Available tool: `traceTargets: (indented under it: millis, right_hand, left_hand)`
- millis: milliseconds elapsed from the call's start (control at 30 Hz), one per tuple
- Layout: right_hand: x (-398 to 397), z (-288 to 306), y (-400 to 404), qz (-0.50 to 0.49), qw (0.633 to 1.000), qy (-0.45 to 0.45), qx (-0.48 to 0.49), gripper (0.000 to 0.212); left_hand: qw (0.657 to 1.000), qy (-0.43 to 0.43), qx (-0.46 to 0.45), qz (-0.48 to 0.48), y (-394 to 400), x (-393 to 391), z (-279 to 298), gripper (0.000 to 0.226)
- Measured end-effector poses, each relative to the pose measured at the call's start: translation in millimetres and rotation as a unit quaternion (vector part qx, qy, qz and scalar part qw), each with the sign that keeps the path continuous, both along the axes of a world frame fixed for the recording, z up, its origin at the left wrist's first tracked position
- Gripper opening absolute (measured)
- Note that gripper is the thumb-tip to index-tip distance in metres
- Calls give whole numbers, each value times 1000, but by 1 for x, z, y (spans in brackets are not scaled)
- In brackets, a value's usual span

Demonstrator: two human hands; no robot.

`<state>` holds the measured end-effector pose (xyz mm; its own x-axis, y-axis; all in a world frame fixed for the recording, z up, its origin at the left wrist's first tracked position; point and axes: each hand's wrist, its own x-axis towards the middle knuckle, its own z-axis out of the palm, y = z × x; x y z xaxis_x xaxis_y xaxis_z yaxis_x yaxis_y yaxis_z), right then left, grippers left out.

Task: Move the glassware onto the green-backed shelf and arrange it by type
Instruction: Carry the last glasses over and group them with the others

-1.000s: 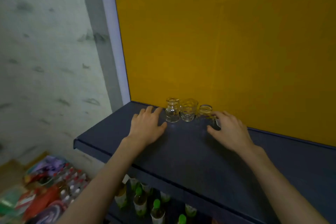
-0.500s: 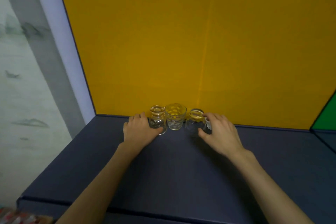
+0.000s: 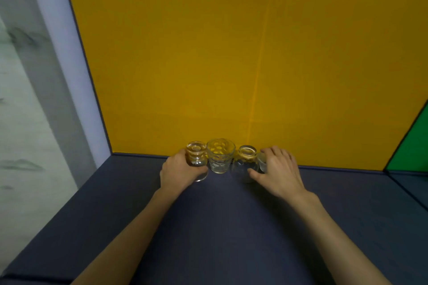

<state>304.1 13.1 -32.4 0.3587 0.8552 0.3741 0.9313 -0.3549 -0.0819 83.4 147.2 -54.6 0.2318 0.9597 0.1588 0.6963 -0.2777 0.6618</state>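
The left hand (image 3: 179, 170) curls around a small narrow-necked jar (image 3: 196, 159) at the left end of a row, thumb in front and fingers wrapped behind it, a grip that looks meant for lifting it away. Touching the jar on its right stands a dimpled tumbler (image 3: 220, 156), upright and untouched by either hand. Next comes a round-bellied jar (image 3: 246, 162) with a narrow mouth; the right hand (image 3: 278, 171) pinches it, thumb on its front and fingers spread over its far side, where they also cover a fourth small glass (image 3: 262, 162), too hidden to identify. All the glassware is clear, tinted gold by the yellow panel (image 3: 231, 53) behind, and sits at the back of the dark blue shelf (image 3: 220, 227). The green-backed shelf (image 3: 412, 146) lies well apart, at the far right, so both grips probably prepare a carry there.
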Motion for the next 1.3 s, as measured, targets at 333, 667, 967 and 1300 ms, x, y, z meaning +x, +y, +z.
traceTargets:
  millis: [333,667,967,1300]
  right_hand:
    - [6,-9,25,-2,1000,-5,-28,80]
    - [6,-14,42,-3,1000,21,-14,91]
    - [-3,-8,32,17,999,17,22,84]
    - [-19,14,17,52,987,133,70,74]
  left_hand:
    - [989,-141,26,17,-5,-36,10,59]
    - [983,-177,37,16,-7,-64,29,74]
    - [986,-162,37,21,-3,-61,28,78]
    - [982,-184,16,32,-15,-51,32,82]
